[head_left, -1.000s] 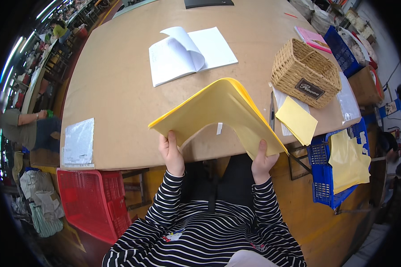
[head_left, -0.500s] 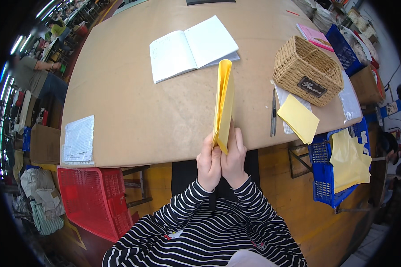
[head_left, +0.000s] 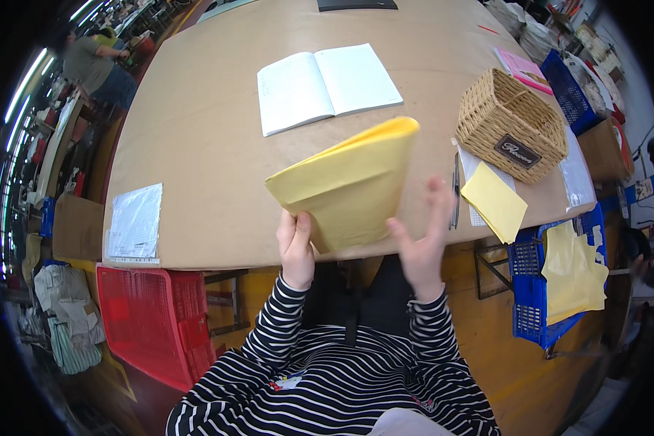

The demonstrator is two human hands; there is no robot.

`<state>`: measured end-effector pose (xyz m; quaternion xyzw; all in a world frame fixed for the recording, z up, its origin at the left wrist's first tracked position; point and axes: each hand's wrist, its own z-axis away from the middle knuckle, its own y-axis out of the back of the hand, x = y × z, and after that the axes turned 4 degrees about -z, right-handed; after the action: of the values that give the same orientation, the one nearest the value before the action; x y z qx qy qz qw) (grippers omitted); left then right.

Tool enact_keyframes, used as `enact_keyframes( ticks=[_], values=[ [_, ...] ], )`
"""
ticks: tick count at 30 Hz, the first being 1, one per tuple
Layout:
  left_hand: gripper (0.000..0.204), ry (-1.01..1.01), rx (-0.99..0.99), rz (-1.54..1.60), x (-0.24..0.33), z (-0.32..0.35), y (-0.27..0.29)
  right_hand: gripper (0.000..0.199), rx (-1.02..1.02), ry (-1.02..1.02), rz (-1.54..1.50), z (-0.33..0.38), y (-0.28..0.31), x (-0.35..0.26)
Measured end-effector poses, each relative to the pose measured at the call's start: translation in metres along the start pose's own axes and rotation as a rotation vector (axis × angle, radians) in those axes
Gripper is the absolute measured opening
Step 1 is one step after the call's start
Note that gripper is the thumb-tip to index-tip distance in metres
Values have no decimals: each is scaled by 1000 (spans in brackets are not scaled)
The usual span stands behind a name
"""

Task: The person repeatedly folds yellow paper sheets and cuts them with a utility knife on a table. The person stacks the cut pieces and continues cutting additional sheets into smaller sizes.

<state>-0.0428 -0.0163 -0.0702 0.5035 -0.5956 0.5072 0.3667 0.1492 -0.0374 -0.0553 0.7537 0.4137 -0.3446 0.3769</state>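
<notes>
A folded sheet of yellow paper [head_left: 352, 192] hangs tilted above the table's front edge, its rounded fold at the upper right and a crease running across its face. My left hand [head_left: 296, 253] pinches it low on the left, thumb in front and the other fingers partly hidden behind. Beside its right edge, my right hand [head_left: 423, 251] is spread open and slightly blurred, with nothing seen in it. Beyond the sheet lies an open notebook [head_left: 363, 78] with white pages. Several yellow paper pieces [head_left: 495, 202] rest by the table's right front corner.
A wicker basket [head_left: 498, 112] stands on the brown table [head_left: 211, 167] at right, near a dark slim tool [head_left: 455, 192]. Plastic-covered paper [head_left: 134, 221] lies front left. Below are a red crate [head_left: 142, 312] and a blue crate [head_left: 527, 291]. A person [head_left: 94, 69] stands far left.
The yellow paper, held edge-on in both hands before, has turned its broad face toward me. My right hand has let go and moved right; my left has moved left with the paper.
</notes>
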Motion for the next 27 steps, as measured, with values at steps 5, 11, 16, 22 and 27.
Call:
enact_keyframes(
  ticks=[5, 11, 16, 22, 27],
  values=[
    [39, 14, -230, -38, -27, -10, 8, 54, -237, -514, -610, -6, 18, 30],
    [27, 12, -266, -45, -51, -11, -2, 31, -63, -328, -437, 22, 11, 37],
    [27, 24, -265, -39, -50, -14, -9, 30, -51, -367, -383, 17, 14, 27],
    [26, 160, -371, -56, -51, -16, -7, 21, 122, -325, -390, 14, 9, 24],
    [31, 174, -340, -31, -57, -21, -17, 26, 121, -373, -364, 12, 6, 26]
  ],
)
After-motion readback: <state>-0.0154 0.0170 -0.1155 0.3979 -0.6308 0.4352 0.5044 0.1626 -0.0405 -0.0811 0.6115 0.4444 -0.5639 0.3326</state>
